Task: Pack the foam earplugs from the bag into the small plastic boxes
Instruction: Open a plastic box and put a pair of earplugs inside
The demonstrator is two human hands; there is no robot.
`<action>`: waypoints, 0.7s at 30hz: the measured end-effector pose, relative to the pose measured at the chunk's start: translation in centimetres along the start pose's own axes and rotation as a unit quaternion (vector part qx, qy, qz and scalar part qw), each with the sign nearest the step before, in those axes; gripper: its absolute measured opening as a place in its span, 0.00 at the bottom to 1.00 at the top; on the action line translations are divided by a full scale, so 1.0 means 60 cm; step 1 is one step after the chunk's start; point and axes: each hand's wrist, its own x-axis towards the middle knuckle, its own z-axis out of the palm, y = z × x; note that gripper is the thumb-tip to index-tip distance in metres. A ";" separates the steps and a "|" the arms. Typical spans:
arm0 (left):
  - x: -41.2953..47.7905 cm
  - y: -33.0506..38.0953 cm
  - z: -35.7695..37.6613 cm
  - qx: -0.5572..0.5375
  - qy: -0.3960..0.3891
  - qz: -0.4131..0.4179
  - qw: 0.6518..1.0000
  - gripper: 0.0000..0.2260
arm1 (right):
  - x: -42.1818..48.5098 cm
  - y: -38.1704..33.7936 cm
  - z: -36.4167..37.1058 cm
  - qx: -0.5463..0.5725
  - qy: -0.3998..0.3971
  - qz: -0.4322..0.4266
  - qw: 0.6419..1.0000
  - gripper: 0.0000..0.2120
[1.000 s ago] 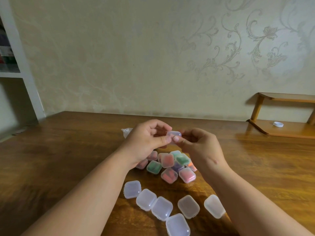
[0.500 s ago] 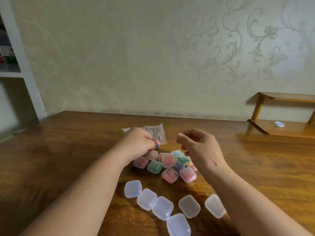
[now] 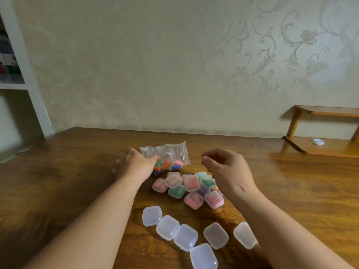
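My left hand (image 3: 136,165) lies on the near-left end of the zip bag (image 3: 171,152), thumb against the plastic. I cannot tell whether it pinches the film or only rests there. My right hand (image 3: 227,169) hovers just right of the bag, fingers loosely curled, holding nothing I can see. The foam earplugs (image 3: 165,164) sit loose inside the bag. The filled boxes (image 3: 191,183) cluster on my side of it, and the empty boxes (image 3: 185,237) lie nearer me again on the tabletop (image 3: 68,171). The risk, I judge, is that tugging the thin bag spills light earplugs that roll away. My right wrist could also knock the filled boxes beneath it.
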 end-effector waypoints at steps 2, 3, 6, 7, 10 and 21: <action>0.001 -0.002 0.006 0.060 -0.009 -0.008 0.998 0.32 | 0.001 0.000 0.000 -0.002 -0.001 -0.001 1.000 0.04; 0.003 -0.001 0.009 0.074 -0.007 -0.008 0.997 0.30 | 0.001 0.000 0.000 -0.003 -0.002 -0.002 1.000 0.04; 0.000 0.003 0.010 0.036 0.008 0.009 0.999 0.21 | 0.001 0.001 0.001 -0.006 -0.001 -0.004 1.000 0.04; 0.000 0.005 0.009 -0.014 -0.004 0.020 1.000 0.17 | 0.001 0.001 0.001 -0.008 0.000 -0.005 1.000 0.05; -0.011 0.016 -0.002 -0.226 -0.058 0.041 0.971 0.07 | 0.002 0.002 0.000 -0.008 0.001 -0.004 1.000 0.05; -0.021 0.027 -0.015 -0.532 -0.146 -0.063 0.832 0.09 | 0.009 0.009 -0.004 -0.028 0.006 0.004 1.000 0.07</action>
